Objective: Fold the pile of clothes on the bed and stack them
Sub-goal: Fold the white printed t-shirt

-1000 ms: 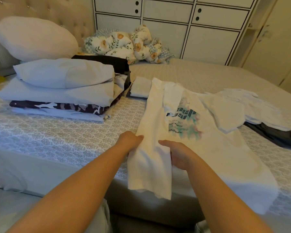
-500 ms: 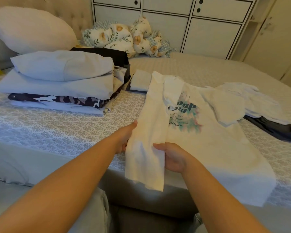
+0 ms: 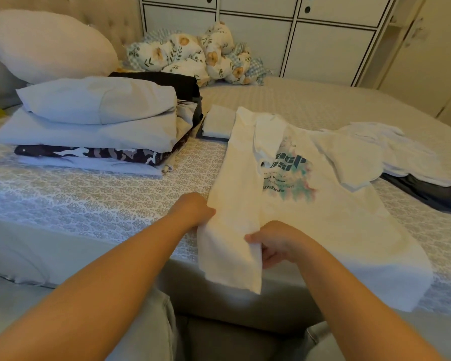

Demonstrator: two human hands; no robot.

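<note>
A white T-shirt (image 3: pixel 331 225) with a teal and pink print lies face up at the bed's near edge. Its left side is folded over the front into a long flap, and the hem hangs over the edge. My left hand (image 3: pixel 193 209) grips the flap's outer edge. My right hand (image 3: pixel 274 243) pinches its inner edge near the hem. A stack of folded clothes (image 3: pixel 97 126) sits at the left. A small folded white piece (image 3: pixel 218 123) lies beyond the shirt. Loose white garments (image 3: pixel 391 149) and a dark one (image 3: pixel 427 191) lie at the right.
A patterned cover (image 3: pixel 94 199) spreads over the bed. A large pillow (image 3: pixel 44 45) leans on the headboard at the far left. A crumpled floral blanket (image 3: pixel 193 56) lies at the back. White cabinet doors (image 3: pixel 297 40) stand behind the bed.
Both hands have shifted slightly along the flap's lower part while keeping their hold. The view has tilted a little. The shirt lies as before.
</note>
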